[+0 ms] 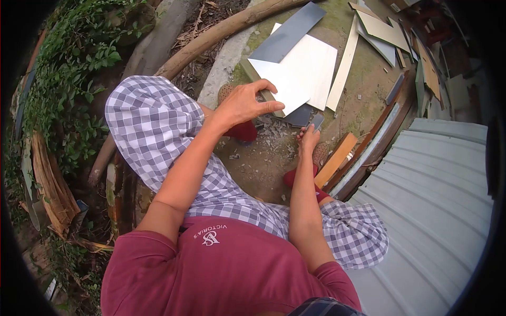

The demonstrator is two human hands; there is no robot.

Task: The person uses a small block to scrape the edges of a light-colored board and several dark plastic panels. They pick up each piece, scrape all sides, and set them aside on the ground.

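My left hand (245, 105) is at the near left edge of a white panel (282, 84), its thumb and fingers curled round that edge. Part of the grip is hidden behind the hand. Between the thumb and fingers of my right hand (309, 138) is a small flat grey piece (317, 122), just off the panel's near corner. Another pale panel (321, 63) lies partly under the first one. A long dark grey strip (290, 31) rests across the far side. Below the panels, a dark grey piece (299, 115) sticks out.
Grey chips (276, 131) litter the ground between my feet. An orange-brown wooden block (336, 159) lies by my right foot. Several offcuts (382, 31) are piled at the far right. Corrugated metal sheeting (427, 184) spans the right side; leafy plants (74, 68) and a curved log (221, 31) lie left.
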